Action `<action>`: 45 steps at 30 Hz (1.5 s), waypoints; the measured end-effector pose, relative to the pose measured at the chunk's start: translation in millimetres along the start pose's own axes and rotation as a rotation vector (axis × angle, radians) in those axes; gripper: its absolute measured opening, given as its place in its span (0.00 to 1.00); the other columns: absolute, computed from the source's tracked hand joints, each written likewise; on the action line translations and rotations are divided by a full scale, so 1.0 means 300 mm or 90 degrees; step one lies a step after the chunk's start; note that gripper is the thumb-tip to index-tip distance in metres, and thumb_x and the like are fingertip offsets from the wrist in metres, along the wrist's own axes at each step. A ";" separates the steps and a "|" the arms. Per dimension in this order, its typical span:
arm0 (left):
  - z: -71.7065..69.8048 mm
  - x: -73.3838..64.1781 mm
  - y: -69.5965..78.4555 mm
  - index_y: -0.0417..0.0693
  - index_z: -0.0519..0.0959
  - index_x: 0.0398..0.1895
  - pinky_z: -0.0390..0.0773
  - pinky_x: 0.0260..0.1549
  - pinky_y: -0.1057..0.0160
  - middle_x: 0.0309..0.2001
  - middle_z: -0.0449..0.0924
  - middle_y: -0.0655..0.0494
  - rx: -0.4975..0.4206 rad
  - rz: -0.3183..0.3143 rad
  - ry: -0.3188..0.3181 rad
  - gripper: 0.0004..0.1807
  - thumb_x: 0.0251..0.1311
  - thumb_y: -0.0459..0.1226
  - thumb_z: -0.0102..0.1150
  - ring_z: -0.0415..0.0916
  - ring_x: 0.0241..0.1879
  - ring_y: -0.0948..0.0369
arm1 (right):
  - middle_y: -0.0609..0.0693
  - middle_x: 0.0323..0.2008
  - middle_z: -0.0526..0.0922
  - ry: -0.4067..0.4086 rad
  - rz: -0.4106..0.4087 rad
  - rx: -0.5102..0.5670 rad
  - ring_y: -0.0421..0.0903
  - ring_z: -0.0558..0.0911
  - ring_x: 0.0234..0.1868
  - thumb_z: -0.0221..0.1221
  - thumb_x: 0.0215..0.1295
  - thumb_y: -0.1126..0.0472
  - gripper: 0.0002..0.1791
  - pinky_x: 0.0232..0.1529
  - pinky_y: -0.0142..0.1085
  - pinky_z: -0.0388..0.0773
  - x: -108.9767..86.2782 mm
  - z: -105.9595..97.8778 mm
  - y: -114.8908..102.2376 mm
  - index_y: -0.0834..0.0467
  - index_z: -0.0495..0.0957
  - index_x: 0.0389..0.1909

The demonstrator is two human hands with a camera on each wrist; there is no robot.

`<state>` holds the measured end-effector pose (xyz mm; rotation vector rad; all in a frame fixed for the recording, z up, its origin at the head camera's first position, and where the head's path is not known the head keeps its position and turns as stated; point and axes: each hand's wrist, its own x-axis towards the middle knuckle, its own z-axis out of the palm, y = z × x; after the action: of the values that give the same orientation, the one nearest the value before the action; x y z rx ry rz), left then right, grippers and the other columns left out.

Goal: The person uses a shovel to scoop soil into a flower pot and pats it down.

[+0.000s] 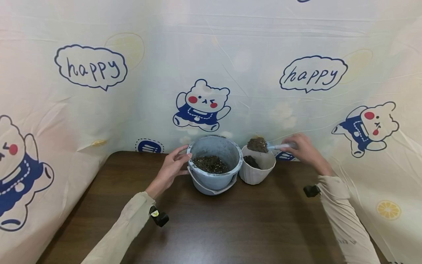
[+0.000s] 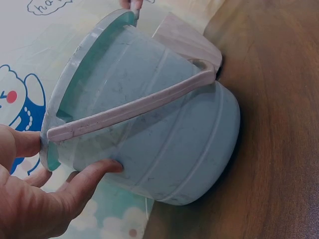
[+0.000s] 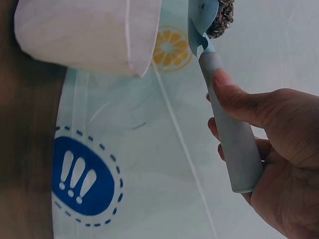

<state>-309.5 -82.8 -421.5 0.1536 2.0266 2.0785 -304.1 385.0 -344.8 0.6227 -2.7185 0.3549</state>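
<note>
A blue bucket (image 1: 214, 179) with dark soil (image 1: 211, 164) inside stands near the back of the table. My left hand (image 1: 172, 163) holds it by the rim at its left side, and one finger touches the bucket's outer wall in the left wrist view. Beside the bucket on the right is a whitish pot (image 1: 255, 176) with some soil in it. My right hand (image 1: 304, 148) grips the grey handle (image 3: 232, 134) of a small trowel (image 3: 202, 17). A heap of soil (image 1: 258, 145) lies on the trowel's blade, above the pot's far rim.
The brown wooden table (image 1: 211, 227) reaches back to a hanging cloth (image 1: 250, 55) printed with bears and "happy" bubbles. A pale handle (image 2: 134, 107) hangs down along the bucket's side. Dark wrist cameras are on both sleeves.
</note>
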 end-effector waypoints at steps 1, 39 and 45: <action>0.001 0.000 0.000 0.50 0.60 0.82 0.86 0.55 0.47 0.75 0.65 0.35 0.001 0.000 0.000 0.32 0.79 0.41 0.54 0.65 0.73 0.42 | 0.59 0.35 0.88 -0.002 0.005 -0.005 0.61 0.81 0.40 0.71 0.64 0.65 0.07 0.43 0.56 0.72 -0.006 -0.002 0.006 0.65 0.87 0.38; -0.004 -0.001 -0.004 0.52 0.61 0.82 0.86 0.54 0.47 0.74 0.67 0.37 0.009 -0.005 0.001 0.32 0.79 0.42 0.54 0.67 0.73 0.43 | 0.62 0.40 0.78 0.301 -0.139 -0.291 0.68 0.74 0.42 0.68 0.66 0.66 0.09 0.44 0.62 0.68 0.004 0.032 -0.081 0.64 0.82 0.43; -0.004 -0.004 -0.003 0.53 0.61 0.82 0.86 0.55 0.46 0.74 0.66 0.37 0.013 -0.006 0.002 0.32 0.79 0.42 0.54 0.66 0.73 0.43 | 0.62 0.39 0.80 0.359 -0.126 -0.268 0.66 0.75 0.41 0.70 0.65 0.67 0.09 0.43 0.62 0.68 0.032 0.049 -0.150 0.64 0.85 0.45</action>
<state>-308.5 -84.3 -422.4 0.1436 2.0459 2.0543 -295.5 337.5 -347.3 0.5582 -2.0801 -0.0868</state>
